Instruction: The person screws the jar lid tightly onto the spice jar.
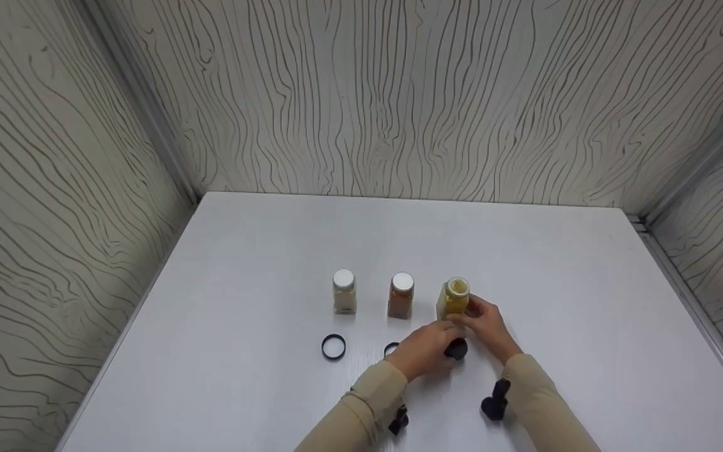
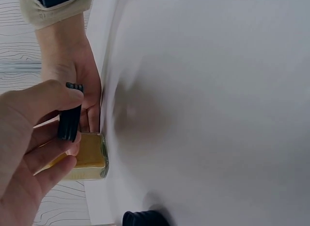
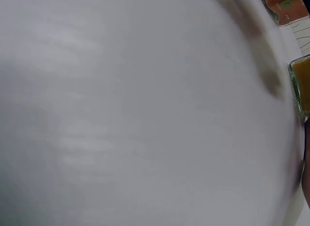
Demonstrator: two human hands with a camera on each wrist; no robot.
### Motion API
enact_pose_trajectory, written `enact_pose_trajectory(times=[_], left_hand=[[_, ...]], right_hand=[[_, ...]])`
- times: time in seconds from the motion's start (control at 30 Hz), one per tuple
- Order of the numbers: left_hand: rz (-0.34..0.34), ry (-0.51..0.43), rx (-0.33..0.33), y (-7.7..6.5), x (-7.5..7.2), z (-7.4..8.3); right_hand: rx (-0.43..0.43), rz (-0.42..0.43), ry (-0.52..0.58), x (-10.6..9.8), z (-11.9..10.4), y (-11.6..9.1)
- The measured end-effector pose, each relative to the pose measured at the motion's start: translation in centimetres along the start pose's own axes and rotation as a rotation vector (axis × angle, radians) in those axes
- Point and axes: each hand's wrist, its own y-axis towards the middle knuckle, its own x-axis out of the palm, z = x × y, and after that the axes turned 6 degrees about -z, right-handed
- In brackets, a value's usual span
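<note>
A square glass jar with yellow contents (image 1: pixel 452 304) stands on the white table, its round mouth uncovered. My right hand (image 1: pixel 489 325) grips this jar from the right, low on its side. Just in front of it, my left hand (image 1: pixel 423 351) pinches a black screw lid (image 2: pixel 70 114) between thumb and fingers, apart from the jar. In the right wrist view only the edge of the yellow jar (image 3: pixel 301 85) shows, and most of that hand is out of frame.
Left of the yellow jar stand a jar with reddish-brown contents (image 1: pixel 400 304) and a jar with pale contents (image 1: pixel 344 300), both white on top. A black lid (image 1: pixel 334 336) lies before the pale jar; another (image 1: pixel 388 348) is partly hidden by my left hand. Patterned walls (image 1: pixel 361 100) border the table.
</note>
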Motion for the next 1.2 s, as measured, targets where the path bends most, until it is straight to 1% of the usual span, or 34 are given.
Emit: enact_pose_trajectory(times=[0.23, 0.37, 0.5, 0.6, 0.7, 0.87, 1.0, 1.2], left_hand=[[0.020, 0.027, 0.013, 0.0, -0.5, -0.2], [0.018, 0.039, 0.012, 0.0, -0.7, -0.2], [0.032, 0.037, 0.014, 0.0, -1.0, -0.4], [0.056, 0.032, 0.013, -0.1, -1.3, -0.5], [0.069, 0.026, 0.008, -0.2, -1.9, -0.5], [0.049, -0.004, -0.016, -0.3, -2.7, -0.5], [0.033, -0.015, -0.030, -0.3, -2.9, -0.6], [0.051, -0.026, -0.024, -0.3, -3.2, -0.8]], right_hand=[[-0.083, -0.011, -0.064, -0.2, 0.1, -0.2], [-0.049, -0.009, -0.026, -0.2, 0.0, -0.2], [-0.019, -0.001, -0.035, -0.1, -0.1, -0.1], [-0.016, -0.010, -0.043, -0.1, -0.1, -0.2], [-0.015, -0.017, -0.010, -0.1, -0.3, -0.3], [-0.016, -0.016, 0.020, -0.2, -0.1, -0.2], [-0.002, -0.024, -0.004, -0.3, -0.2, 0.0], [0.023, -0.059, 0.004, -0.7, -0.7, -0.2]])
